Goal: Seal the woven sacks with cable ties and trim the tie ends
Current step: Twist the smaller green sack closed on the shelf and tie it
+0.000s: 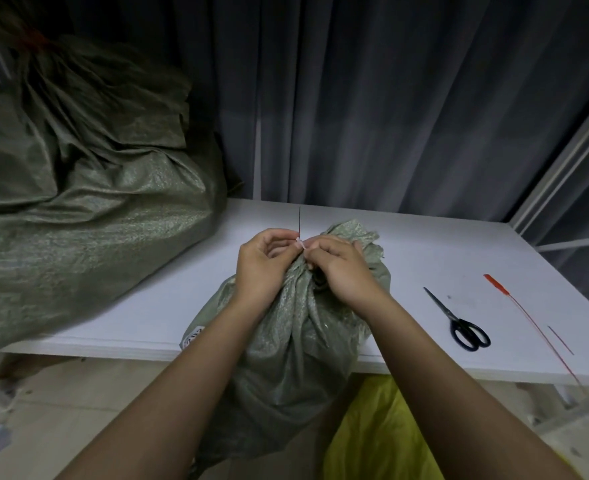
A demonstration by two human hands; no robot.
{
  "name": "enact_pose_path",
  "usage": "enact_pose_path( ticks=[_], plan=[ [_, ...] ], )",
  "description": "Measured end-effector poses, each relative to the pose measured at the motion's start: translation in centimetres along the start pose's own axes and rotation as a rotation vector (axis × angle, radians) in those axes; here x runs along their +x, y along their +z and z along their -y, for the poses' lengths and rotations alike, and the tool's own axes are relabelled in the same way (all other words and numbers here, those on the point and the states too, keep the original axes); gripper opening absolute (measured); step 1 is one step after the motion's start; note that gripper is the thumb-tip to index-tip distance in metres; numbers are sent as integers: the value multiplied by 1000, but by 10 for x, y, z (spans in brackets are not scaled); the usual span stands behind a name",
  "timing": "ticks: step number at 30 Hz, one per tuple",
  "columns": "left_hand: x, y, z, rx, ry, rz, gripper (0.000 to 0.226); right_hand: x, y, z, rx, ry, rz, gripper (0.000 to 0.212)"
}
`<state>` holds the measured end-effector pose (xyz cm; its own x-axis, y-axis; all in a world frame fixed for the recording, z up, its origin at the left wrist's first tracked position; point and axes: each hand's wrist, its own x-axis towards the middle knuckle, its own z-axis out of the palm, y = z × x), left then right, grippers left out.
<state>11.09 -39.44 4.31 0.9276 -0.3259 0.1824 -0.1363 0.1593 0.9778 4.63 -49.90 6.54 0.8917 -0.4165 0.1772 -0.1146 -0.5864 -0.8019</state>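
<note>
Green woven plastic is bunched tight under our fingers: the small sack [286, 327] leans against the front edge of the white table [442, 258], its neck gathered at the top, right between our two hands. Our left hand [258, 268] has its fingertips curled in and pinching the cable tie [300, 233] at its pale head, and our right hand [338, 268] meets it from the other side, fingers curled over the gathered neck and pinching at the same spot; exactly which fingers hold the tie we cannot tell, since the knuckles hide them. The tie's free tail stands nearly straight up and away from us, a thin dark line whose long axis runs vertically toward the curtain [390, 98], tip uppermost. We judge the step in hand to be cinching the tie, and to do it well we should keep the gathered fabric squeezed narrow with the right hand, pull the tail in line with its own length rather than sideways, and seat the loop below the flared ruffle so it cannot slide off. The scissors [459, 320] lie on the table to our right, near another red tie [515, 306], ready for trimming. A large, already tied sack [78, 202] sits at the left.
</note>
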Motion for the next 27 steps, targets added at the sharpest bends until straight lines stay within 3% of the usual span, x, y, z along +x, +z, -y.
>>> enact_pose_path(
  ticks=[27],
  plan=[
    [-5, 5, -3, -43, -26, 16, 13, 5, -1, -4, 129, 31, 53, 22]
  ],
)
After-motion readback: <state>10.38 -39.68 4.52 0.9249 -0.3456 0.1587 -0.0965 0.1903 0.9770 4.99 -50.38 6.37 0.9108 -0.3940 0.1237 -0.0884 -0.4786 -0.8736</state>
